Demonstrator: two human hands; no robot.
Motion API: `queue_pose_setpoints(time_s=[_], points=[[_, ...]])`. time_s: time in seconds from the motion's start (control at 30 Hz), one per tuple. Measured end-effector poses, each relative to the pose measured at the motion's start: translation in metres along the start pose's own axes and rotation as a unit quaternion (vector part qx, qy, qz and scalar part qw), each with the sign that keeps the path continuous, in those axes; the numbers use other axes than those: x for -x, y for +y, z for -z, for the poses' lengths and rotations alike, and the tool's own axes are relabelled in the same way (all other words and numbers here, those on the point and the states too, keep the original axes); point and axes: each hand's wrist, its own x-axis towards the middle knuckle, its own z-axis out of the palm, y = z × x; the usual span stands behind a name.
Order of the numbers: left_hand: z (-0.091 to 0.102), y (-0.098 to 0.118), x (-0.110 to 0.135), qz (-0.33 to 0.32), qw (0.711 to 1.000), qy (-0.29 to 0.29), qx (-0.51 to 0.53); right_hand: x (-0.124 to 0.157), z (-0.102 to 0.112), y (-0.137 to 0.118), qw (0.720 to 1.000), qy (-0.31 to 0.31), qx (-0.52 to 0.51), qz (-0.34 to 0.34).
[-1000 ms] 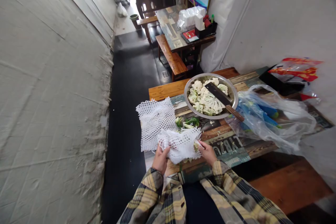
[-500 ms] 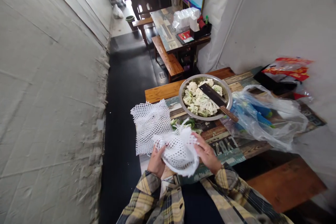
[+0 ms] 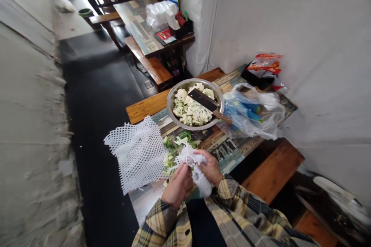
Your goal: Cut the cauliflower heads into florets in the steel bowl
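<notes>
My left hand [image 3: 177, 186] and my right hand [image 3: 210, 167] are closed together on a crumpled white foam net [image 3: 194, 166] just above the near table edge. A second white foam net [image 3: 136, 152] lies spread flat to the left, hanging over the table's side. Green and pale cauliflower trimmings [image 3: 172, 148] lie between the nets. Behind them stands a metal bowl [image 3: 174, 95] of cauliflower florets [image 3: 188, 109] with a cleaver [image 3: 207, 102] resting across it.
A clear plastic bag [image 3: 251, 114] with blue items lies right of the bowl, red packets [image 3: 265, 64] behind it by the white wall. Wooden benches [image 3: 270, 171] flank the patterned table [image 3: 232, 153]. Another table [image 3: 142, 27] with cups stands farther back.
The net has been bunched into a smaller wad between both hands, and my hands have come closer together. The camera has swung right, shifting the scene left.
</notes>
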Motion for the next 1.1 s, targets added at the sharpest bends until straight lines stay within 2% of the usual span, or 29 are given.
queue_pose_setpoints(time_s=[0.1,0.17,0.23,0.3,0.37,0.43,0.53,0.6,0.67,0.73,0.83,0.9,0.97,1.07,1.1], points=[[0.012,0.009,-0.012,0.011,1.000,0.019,-0.009,0.004,0.052,0.033,0.990,0.111,0.085,-0.004],[0.028,0.016,-0.021,0.000,0.998,0.053,-0.021,0.005,0.094,0.060,0.966,0.176,0.188,-0.005],[0.049,0.024,-0.030,-0.015,0.995,0.095,-0.036,0.005,0.130,0.090,0.953,0.214,0.215,-0.021],[0.071,0.032,-0.036,-0.030,0.990,0.132,-0.043,0.005,0.146,0.117,0.935,0.230,0.267,-0.052],[0.091,0.039,-0.038,-0.037,0.984,0.168,-0.040,0.008,0.136,0.139,0.916,0.228,0.323,-0.069],[0.105,0.045,-0.037,-0.042,0.978,0.200,-0.042,0.011,0.104,0.149,0.916,0.190,0.349,-0.049],[0.120,0.049,-0.036,-0.045,0.968,0.240,-0.058,0.013,0.049,0.140,0.939,0.116,0.323,-0.002],[0.129,0.049,-0.038,-0.049,0.962,0.261,-0.067,0.008,0.031,0.127,0.948,0.092,0.305,0.018],[0.141,0.051,-0.041,-0.072,0.951,0.288,-0.082,-0.004,0.036,0.114,0.957,0.085,0.276,0.034],[0.156,0.054,-0.045,-0.114,0.927,0.333,-0.130,-0.024,0.059,0.107,0.966,0.104,0.235,0.031],[0.180,0.062,-0.052,-0.166,0.849,0.405,-0.295,-0.062,0.092,0.115,0.963,0.143,0.228,0.001],[0.192,0.067,-0.057,-0.199,0.790,0.396,-0.424,-0.082,0.090,0.127,0.957,0.135,0.256,-0.013],[0.199,0.067,-0.066,-0.224,0.752,0.335,-0.521,-0.090,0.066,0.137,0.949,0.121,0.290,-0.021],[0.205,0.061,-0.082,-0.181,0.745,0.257,-0.588,-0.079,0.016,0.136,0.958,0.052,0.283,0.004],[0.206,0.058,-0.086,-0.161,0.742,0.248,-0.602,-0.073,0.005,0.131,0.964,0.020,0.265,0.020]])
